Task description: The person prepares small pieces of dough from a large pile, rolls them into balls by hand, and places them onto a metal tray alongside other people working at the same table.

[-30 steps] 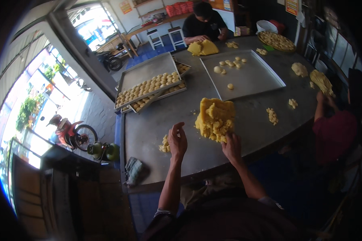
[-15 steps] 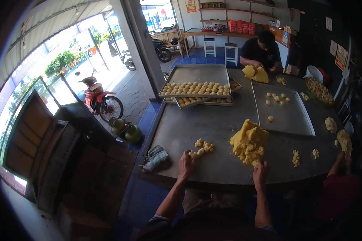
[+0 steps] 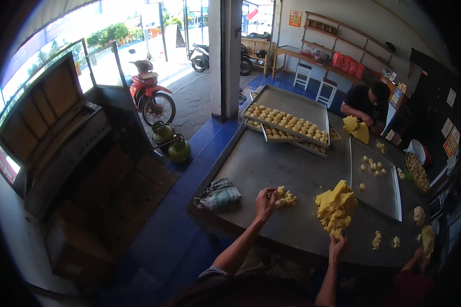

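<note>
1. Fingers, left hand (image 3: 265, 205): lying bent beside dough pieces (image 3: 288, 199), grip unclear.
2. Fingers, right hand (image 3: 337, 246): touching yellow mound (image 3: 337, 204) at near edge, grip unclear.
3. Yellow mound: sitting on table (image 3: 248, 166), presumably for easy reach.

My left grip (image 3: 265, 204) is right at the edge of these pale dough pieces (image 3: 288, 199) on the grey bench (image 3: 256, 159)! My right grip (image 3: 337, 244) meets the near end of the crumbly yellow dough mound (image 3: 338, 204); checked cloth (image 3: 220, 194) over left, stacked trays (image 3: 293, 104) beyond, rows of dough balls (image 3: 287, 119) aboard.
</note>
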A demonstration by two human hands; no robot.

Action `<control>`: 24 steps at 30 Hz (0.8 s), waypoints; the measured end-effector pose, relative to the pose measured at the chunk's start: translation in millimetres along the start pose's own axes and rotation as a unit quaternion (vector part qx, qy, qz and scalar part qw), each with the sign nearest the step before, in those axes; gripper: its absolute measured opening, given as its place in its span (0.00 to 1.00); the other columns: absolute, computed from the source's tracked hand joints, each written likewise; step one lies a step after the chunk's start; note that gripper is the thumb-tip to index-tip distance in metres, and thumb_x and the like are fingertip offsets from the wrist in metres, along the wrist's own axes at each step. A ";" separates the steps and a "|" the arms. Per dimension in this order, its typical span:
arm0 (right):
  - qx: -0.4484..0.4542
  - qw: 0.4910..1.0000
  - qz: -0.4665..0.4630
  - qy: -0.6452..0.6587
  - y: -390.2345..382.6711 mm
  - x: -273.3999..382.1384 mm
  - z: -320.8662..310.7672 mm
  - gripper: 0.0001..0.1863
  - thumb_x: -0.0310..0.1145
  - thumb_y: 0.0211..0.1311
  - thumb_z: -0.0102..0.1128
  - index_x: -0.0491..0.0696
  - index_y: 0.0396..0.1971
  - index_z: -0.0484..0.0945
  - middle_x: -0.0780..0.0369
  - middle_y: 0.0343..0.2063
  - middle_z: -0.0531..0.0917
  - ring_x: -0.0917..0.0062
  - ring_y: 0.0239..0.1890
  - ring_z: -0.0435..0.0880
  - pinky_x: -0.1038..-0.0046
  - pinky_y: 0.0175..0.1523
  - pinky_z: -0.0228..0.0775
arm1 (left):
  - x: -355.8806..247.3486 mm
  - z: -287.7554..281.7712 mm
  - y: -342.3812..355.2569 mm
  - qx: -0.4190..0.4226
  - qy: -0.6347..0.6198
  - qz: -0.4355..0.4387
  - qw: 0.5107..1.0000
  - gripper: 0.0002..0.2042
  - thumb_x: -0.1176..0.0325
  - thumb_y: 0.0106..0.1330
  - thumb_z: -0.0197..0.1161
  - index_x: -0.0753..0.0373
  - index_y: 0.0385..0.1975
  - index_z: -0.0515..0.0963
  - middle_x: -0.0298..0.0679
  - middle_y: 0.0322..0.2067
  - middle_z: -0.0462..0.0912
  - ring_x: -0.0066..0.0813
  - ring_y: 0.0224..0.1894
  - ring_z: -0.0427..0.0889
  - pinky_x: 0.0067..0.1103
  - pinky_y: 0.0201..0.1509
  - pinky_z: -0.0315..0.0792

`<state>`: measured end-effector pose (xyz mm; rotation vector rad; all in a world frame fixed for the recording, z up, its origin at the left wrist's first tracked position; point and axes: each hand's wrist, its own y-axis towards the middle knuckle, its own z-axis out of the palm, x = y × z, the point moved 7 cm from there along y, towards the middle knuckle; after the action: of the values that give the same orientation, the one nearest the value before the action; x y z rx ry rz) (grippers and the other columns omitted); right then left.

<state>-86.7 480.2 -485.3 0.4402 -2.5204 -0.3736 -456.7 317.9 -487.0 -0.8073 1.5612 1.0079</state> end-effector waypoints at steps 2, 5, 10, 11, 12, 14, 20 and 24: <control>0.011 1.000 0.007 0.020 4.8 2.0 4.8 0.24 0.31 0.55 0.68 0.41 0.53 0.78 0.47 0.48 0.77 0.52 0.49 0.77 0.61 0.52 0.72 | -8.8 10.4 3.3 0.021 0.058 0.056 0.997 0.10 0.67 0.66 0.59 0.66 0.39 0.80 0.51 0.38 0.80 0.45 0.40 0.82 0.33 0.46 0.75; 0.026 1.000 -0.015 -0.004 8.0 3.9 7.4 0.23 0.30 0.55 0.65 0.43 0.53 0.78 0.47 0.43 0.79 0.52 0.46 0.79 0.60 0.49 0.72 | 1.5 29.4 6.5 0.109 0.110 0.089 0.984 0.09 0.69 0.64 0.57 0.67 0.37 0.78 0.53 0.37 0.78 0.51 0.41 0.80 0.37 0.46 0.75; 0.108 0.986 -0.099 -0.085 20.2 22.4 2.9 0.19 0.25 0.50 0.63 0.43 0.46 0.81 0.47 0.38 0.80 0.52 0.44 0.77 0.57 0.50 0.70 | 14.1 41.7 3.1 0.226 0.239 0.156 0.931 0.07 0.71 0.61 0.55 0.68 0.32 0.76 0.55 0.33 0.79 0.55 0.37 0.80 0.40 0.42 0.74; 0.121 0.982 -0.105 -0.101 22.5 6.8 0.0 0.19 0.24 0.50 0.64 0.42 0.45 0.81 0.47 0.38 0.80 0.52 0.44 0.77 0.57 0.50 0.69 | 3.9 42.1 -5.2 0.236 0.242 0.159 0.927 0.06 0.73 0.59 0.55 0.69 0.30 0.75 0.56 0.30 0.79 0.56 0.34 0.80 0.42 0.40 0.74; 0.135 0.977 -0.120 -0.113 28.4 5.8 -2.8 0.18 0.24 0.50 0.64 0.42 0.44 0.81 0.47 0.37 0.80 0.52 0.45 0.77 0.57 0.51 0.69 | 1.8 39.5 -8.4 0.258 0.244 0.139 0.925 0.06 0.73 0.59 0.54 0.69 0.30 0.75 0.56 0.30 0.79 0.57 0.33 0.80 0.42 0.39 0.74; 0.152 0.980 -0.091 -0.093 42.0 -8.1 -4.9 0.22 0.22 0.51 0.64 0.39 0.49 0.77 0.46 0.41 0.78 0.52 0.48 0.75 0.57 0.54 0.67 | -4.5 35.6 -18.5 0.300 0.244 0.099 0.917 0.06 0.75 0.58 0.53 0.70 0.31 0.74 0.56 0.29 0.78 0.57 0.31 0.80 0.43 0.39 0.74; -0.097 0.974 -0.130 -0.156 -2.2 -60.1 27.5 0.31 0.18 0.58 0.56 0.39 0.64 0.63 0.43 0.50 0.73 0.47 0.54 0.72 0.52 0.59 0.63 | -40.0 43.0 -71.8 0.325 0.178 0.186 0.910 0.13 0.78 0.58 0.51 0.71 0.43 0.72 0.53 0.45 0.75 0.51 0.55 0.72 0.38 0.53 0.71; 0.101 0.994 -0.029 -0.026 -5.4 -10.2 2.2 0.25 0.19 0.60 0.55 0.38 0.60 0.69 0.45 0.52 0.74 0.49 0.53 0.75 0.58 0.57 0.67 | -31.1 60.0 -100.7 0.413 0.204 0.185 0.868 0.11 0.71 0.64 0.54 0.67 0.43 0.75 0.50 0.45 0.78 0.52 0.54 0.72 0.38 0.57 0.69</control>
<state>-78.5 479.5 -493.7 0.5909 -2.6117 -0.1532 -336.2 330.5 -481.1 -0.1014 2.3207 0.3194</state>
